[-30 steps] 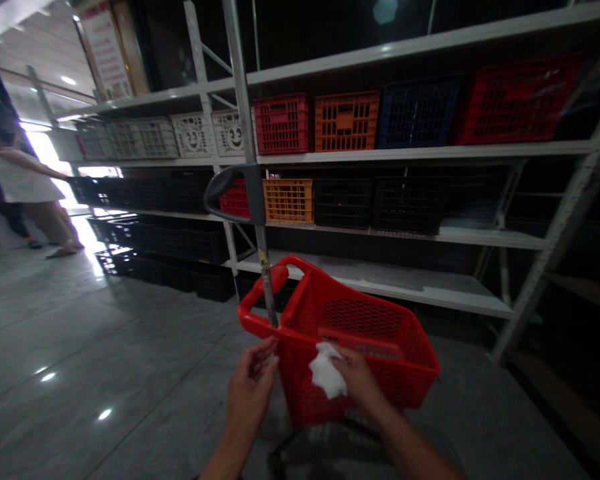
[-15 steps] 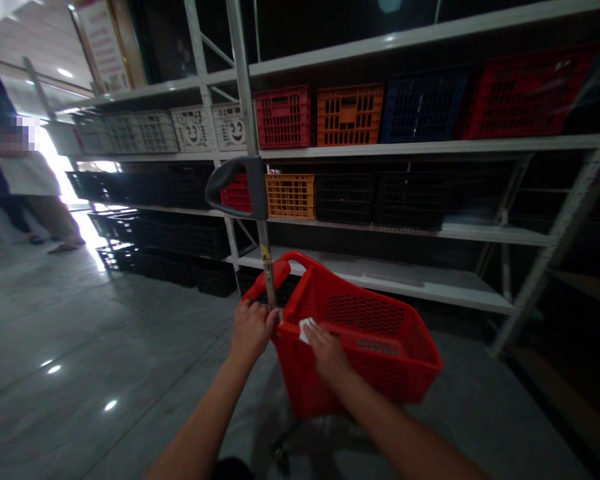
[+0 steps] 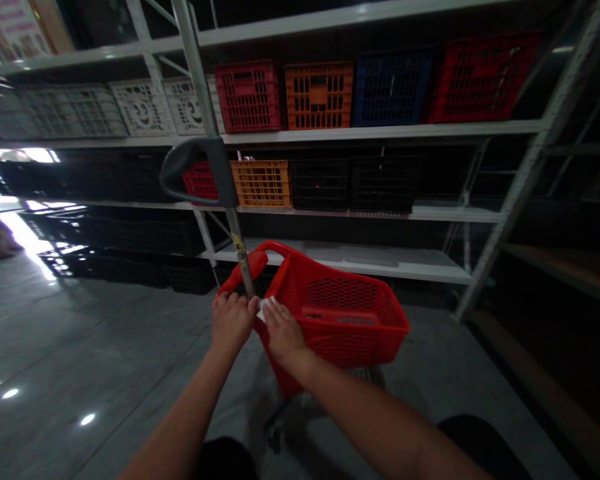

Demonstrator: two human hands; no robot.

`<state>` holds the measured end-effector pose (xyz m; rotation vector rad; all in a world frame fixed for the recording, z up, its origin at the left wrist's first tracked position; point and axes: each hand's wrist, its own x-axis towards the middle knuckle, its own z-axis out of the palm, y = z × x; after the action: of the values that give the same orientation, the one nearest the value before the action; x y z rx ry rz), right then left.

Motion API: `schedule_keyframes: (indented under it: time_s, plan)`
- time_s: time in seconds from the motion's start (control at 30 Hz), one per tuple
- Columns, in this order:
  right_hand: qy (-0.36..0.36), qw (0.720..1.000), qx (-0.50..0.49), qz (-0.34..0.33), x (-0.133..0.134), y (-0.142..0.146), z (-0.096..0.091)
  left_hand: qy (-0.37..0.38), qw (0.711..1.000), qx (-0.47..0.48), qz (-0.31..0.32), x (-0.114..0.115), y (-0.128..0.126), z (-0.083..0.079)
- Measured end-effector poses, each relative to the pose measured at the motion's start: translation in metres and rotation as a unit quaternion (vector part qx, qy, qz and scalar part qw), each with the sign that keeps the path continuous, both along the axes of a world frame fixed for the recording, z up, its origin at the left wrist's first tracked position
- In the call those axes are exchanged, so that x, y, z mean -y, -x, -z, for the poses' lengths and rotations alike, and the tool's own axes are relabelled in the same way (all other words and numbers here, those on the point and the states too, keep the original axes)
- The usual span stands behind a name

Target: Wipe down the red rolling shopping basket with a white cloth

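The left hand (image 3: 233,321) has its fingers curled down over the handle end of the red cart (image 3: 347,343), close to the foot of the cart's metal pole (image 3: 243,263); the right hand (image 3: 283,330), just beside it, has its fingers together and bent over a white cloth (image 3: 262,311), held against the cart's near rim; the cart stands on the floor (image 3: 130,347), its long axis running across the view, handle end by the hands, basket nose pointing right; the pole rises from the handle end, leaning left towards its top, with a grey grip (image 3: 224,172) partway up; since half a second ago the right hand and cloth have slid along the rim towards the handle end, closing on the left hand, which keeps its hold; the cart now sits further left in view; behind it runs a shelf rack (image 3: 400,263), with a yellow crate (image 3: 261,183) and, one shelf higher, an orange crate (image 3: 319,99).
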<state>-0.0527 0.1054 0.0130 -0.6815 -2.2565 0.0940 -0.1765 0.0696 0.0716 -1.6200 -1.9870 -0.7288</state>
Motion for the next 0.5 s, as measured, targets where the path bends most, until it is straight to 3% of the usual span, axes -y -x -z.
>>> schedule_keyframes:
  time_s: [0.2,0.27,0.37,0.5]
  plan:
    - [0.018,0.996,0.013,0.092,-0.022,-0.138,0.055,0.025,0.995,-0.083,-0.051,0.0,-0.001,0.0]
    - [0.034,0.991,-0.002,0.132,-0.025,-0.164,0.068,0.026,0.993,-0.098,-0.065,0.001,-0.006,0.0]
    - [0.059,0.988,-0.017,0.143,-0.021,-0.145,0.061,0.027,0.991,-0.105,-0.082,0.004,-0.016,0.0]
    - [0.072,0.995,-0.038,0.057,-0.005,-0.052,0.019,0.021,0.989,-0.111,-0.095,0.007,-0.025,-0.002]
